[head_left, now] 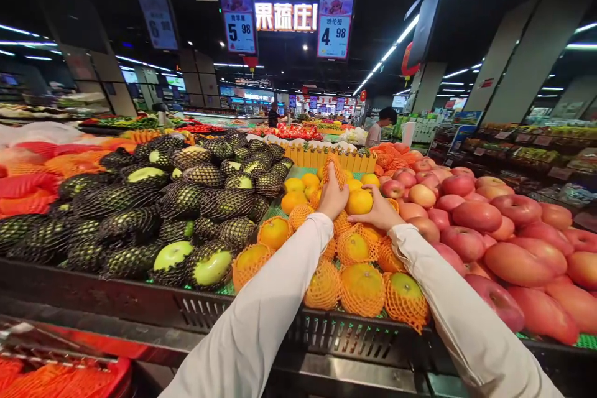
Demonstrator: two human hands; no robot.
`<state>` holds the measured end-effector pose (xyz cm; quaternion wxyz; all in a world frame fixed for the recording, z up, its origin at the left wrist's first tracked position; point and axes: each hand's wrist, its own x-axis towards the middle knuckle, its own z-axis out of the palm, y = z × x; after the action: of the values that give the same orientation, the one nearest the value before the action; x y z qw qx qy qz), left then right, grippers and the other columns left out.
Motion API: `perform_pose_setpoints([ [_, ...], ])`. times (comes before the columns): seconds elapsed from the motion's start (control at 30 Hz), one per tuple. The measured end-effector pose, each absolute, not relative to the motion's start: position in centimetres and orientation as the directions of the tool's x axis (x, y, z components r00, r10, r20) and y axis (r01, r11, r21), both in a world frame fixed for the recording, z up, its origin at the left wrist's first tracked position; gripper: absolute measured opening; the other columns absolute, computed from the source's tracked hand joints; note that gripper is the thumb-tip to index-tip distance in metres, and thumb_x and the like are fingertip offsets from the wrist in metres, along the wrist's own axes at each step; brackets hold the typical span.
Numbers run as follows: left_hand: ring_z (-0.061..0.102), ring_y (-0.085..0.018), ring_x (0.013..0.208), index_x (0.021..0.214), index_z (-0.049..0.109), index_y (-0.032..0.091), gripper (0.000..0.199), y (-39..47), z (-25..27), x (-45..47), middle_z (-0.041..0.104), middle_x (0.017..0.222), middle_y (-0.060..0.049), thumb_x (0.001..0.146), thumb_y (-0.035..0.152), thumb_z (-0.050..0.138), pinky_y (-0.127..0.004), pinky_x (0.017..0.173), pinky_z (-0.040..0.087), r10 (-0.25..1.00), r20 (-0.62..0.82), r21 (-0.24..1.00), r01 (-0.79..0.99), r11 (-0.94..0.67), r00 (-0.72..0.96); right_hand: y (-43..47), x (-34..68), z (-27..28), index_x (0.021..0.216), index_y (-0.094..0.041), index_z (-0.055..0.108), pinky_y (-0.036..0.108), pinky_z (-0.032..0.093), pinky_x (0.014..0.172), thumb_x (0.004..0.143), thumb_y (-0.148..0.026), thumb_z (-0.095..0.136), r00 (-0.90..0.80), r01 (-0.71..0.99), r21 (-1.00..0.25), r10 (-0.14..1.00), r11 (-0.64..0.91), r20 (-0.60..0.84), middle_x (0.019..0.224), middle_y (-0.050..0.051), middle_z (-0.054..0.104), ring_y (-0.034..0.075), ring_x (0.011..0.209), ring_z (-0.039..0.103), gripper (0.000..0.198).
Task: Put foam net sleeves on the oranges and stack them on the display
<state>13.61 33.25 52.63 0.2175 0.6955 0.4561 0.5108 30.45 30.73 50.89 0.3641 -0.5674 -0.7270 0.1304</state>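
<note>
My left hand [334, 198] is closed on an orange foam net [332, 169], which sticks up above the fingers; whether fruit is inside it I cannot tell. Just to its right, my right hand [381, 210] curls round a bare orange [359, 202], thumb below and fingers over the top. Both hands are above the orange section of the display. Nearer to me lie oranges in foam nets, such as a netted orange [362, 286] at the front edge. Behind the hands are several bare oranges [295, 185].
Green apples in black nets [186, 199] fill the left side, red apples [480, 214] the right. A black crate edge [354, 336] runs along the front. A small yellow fence [326, 157] stands behind the oranges. A red basket [122, 379] is at lower left. A person [383, 127] stands farther back.
</note>
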Motion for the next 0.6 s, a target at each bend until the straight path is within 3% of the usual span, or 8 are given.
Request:
perform_pose_setpoints([
  [0.2,0.024,-0.030,0.155,0.161,-0.005,0.008,0.094,33.2,52.7,14.0,0.031,0.163,-0.022,0.092,0.030,0.054,-0.044,0.124,0.027,0.884,0.463,0.818,0.350,-0.456,0.068,30.2,30.1,51.3,0.120,-0.022,0.040,0.041,0.048,0.096,0.051,-0.051,0.088,-0.046,0.767,-0.528,0.851,0.366,0.523,0.121,0.008,0.059,0.026,0.107,0.061,0.089],
  [0.37,0.022,-0.027,0.155,0.161,-0.005,0.007,0.091,32.9,52.8,14.4,0.025,0.165,-0.020,0.095,0.034,0.051,-0.040,0.126,0.024,0.870,0.473,0.802,0.342,-0.491,0.139,30.1,30.3,51.7,0.119,-0.025,0.053,0.044,0.043,0.104,0.055,-0.048,0.088,-0.058,0.832,-0.382,0.748,0.403,0.661,0.121,0.005,0.061,0.027,0.114,0.055,0.076],
  [0.6,0.024,-0.024,0.155,0.161,0.004,0.015,0.083,33.1,52.6,14.3,0.022,0.167,-0.015,0.097,0.037,0.050,-0.038,0.125,0.025,0.862,0.478,0.792,0.343,-0.505,0.167,31.1,30.6,51.5,0.118,-0.021,0.051,0.041,0.047,0.102,0.051,-0.049,0.089,0.187,0.670,-0.547,0.599,0.502,0.779,0.122,0.008,0.058,0.024,0.111,0.056,0.083],
])
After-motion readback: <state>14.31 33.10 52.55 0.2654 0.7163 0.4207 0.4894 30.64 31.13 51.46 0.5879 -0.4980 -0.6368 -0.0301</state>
